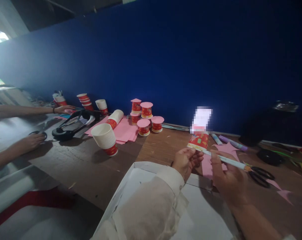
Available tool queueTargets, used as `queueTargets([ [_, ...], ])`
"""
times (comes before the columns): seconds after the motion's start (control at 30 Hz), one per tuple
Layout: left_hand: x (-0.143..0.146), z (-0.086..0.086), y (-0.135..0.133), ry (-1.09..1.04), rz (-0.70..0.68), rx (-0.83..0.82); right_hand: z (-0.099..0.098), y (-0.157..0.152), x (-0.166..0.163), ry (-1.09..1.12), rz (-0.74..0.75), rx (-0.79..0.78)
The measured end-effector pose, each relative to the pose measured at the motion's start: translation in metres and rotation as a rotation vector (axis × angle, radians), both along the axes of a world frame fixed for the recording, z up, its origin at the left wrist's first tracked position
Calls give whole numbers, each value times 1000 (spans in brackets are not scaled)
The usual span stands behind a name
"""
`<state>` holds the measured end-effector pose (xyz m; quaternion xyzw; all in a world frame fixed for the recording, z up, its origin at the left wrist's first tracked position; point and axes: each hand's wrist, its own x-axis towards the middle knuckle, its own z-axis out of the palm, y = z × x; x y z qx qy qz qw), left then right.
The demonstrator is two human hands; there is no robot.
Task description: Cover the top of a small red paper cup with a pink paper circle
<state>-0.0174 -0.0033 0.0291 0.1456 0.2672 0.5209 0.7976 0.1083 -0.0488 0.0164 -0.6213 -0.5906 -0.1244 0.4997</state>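
bare wood [156,150] open between cup stack [105,139] and hands, scissors [261,175] blocking right, capped cups [146,118] behind

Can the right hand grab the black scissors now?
Probably not yet. The right hand is full, holding a pen. The scissors lie just beside it on the table, with nothing between.

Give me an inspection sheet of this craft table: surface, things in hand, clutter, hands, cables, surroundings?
Surface: brown wooden table, paper scraps on it.
Things in hand: red paper cup held in left hand; pen in right hand, its tip at the cup.
Clutter: pink paper sheets, stack of white cups, pink-capped cups, black scissors, pink star cutouts, white box.
Hands: both closed on their things; another person's hands at far left.
Cables: nothing seen.
Surroundings: dark blue wall.
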Motion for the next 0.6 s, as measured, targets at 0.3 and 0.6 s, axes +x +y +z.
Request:
queueTargets([
  [0.3,-2,-3,2,-17,-31,8,1,-2,1,60,-76,-10],
  [0.6,-4,-3,2,-47,-46,-26,4,-3,0,85,-8,41],
])
